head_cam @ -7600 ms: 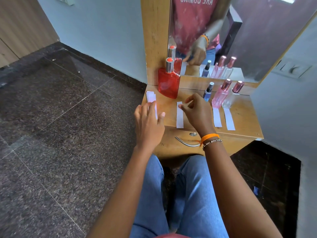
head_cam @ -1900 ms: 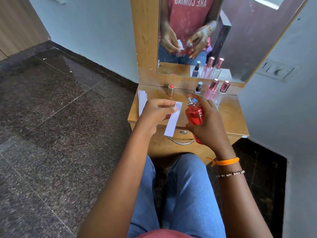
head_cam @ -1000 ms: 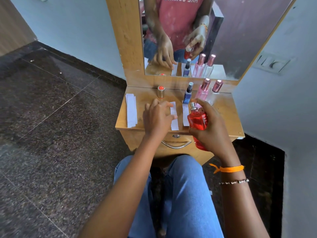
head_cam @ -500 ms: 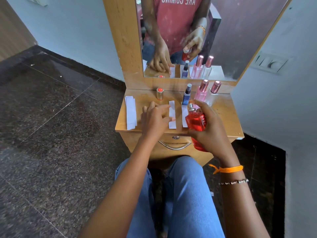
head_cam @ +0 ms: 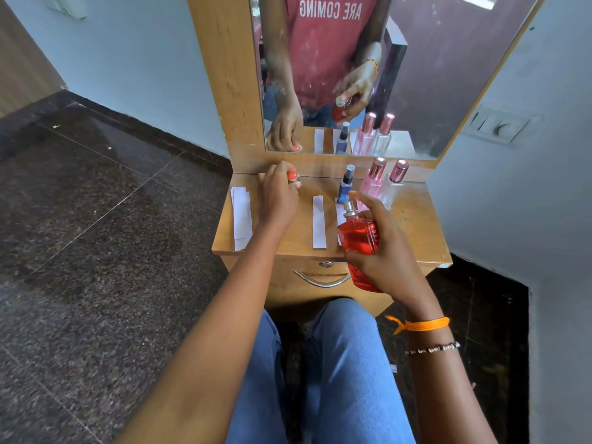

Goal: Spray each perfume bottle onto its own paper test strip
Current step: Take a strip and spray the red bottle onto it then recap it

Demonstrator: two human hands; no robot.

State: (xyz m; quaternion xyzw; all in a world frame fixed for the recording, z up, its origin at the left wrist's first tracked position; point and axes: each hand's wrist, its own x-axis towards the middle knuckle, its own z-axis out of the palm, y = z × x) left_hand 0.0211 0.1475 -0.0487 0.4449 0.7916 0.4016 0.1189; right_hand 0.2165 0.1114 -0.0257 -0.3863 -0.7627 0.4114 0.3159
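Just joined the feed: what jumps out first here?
The red perfume bottle, uncapped, held in the right hand above the dresser's front edge. The left hand is closing on the red-topped cap by the mirror. One paper strip lies between them.

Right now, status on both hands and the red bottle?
Left hand closing on the red cap by the mirror. Right hand holds the red bottle, uncapped, above the table edge. Strip lies flat. Nothing in the way.
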